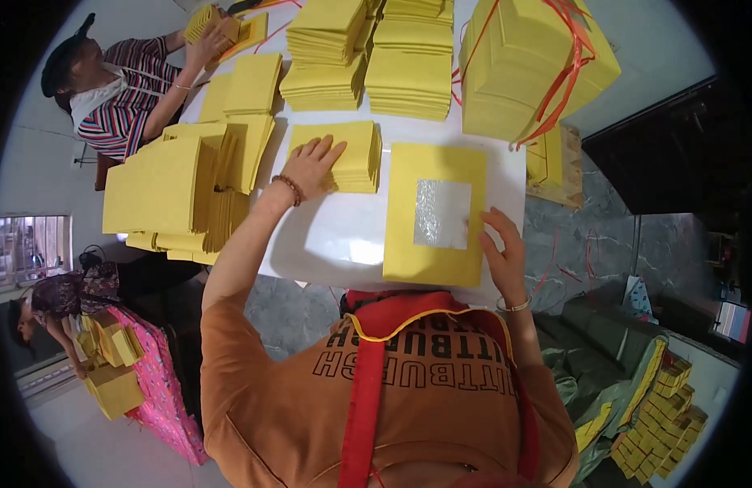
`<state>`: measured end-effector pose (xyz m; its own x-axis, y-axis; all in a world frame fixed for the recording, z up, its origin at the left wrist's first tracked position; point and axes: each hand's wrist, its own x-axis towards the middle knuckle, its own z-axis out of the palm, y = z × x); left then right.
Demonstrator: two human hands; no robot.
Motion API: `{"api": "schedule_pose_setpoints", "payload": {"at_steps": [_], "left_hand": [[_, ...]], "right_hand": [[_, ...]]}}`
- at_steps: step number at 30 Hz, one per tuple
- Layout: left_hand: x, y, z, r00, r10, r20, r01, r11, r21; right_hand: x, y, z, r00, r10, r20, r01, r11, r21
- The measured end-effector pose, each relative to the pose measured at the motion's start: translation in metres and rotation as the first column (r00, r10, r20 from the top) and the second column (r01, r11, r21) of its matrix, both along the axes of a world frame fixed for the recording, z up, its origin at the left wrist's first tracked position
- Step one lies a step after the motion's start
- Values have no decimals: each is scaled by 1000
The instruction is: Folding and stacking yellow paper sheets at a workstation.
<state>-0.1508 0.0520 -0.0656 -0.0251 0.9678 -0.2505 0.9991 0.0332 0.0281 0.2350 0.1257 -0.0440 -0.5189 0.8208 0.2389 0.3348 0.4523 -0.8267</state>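
On the white table in front of me lies a flat yellow paper piece (404, 211), upright to my view, with a shiny silvery rectangle (443, 213) in its middle. My right hand (504, 252) is at its right edge, fingers slightly curved and apart, gripping nothing visible. To the left, a low stack of yellow folded paper pieces (356, 154) sits a little farther away. Flat on its left part rests my left hand (312, 168), fingers spread. Whether the yellow pieces are bags or envelopes I cannot tell.
Taller yellow stacks (408, 77) stand behind, and a big yellow bundle tied with red straps (539, 65) is at back right. Another yellow pile (152, 191) fills the left side. A person in a striped top (132, 85) handles yellow pieces at far left; another person (63, 301) works lower left.
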Motion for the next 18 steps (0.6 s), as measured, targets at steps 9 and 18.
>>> {"api": "schedule_pose_setpoints", "payload": {"at_steps": [9,18], "left_hand": [[92,-8,43,884,-406,234,213,793,571],[170,-42,40,776,-517,362,347,829,439]], "right_hand": [[-10,1,-1,879,294,375,-386,901,199],[2,8,-22,963,258,-77,-268,889,-372]]}}
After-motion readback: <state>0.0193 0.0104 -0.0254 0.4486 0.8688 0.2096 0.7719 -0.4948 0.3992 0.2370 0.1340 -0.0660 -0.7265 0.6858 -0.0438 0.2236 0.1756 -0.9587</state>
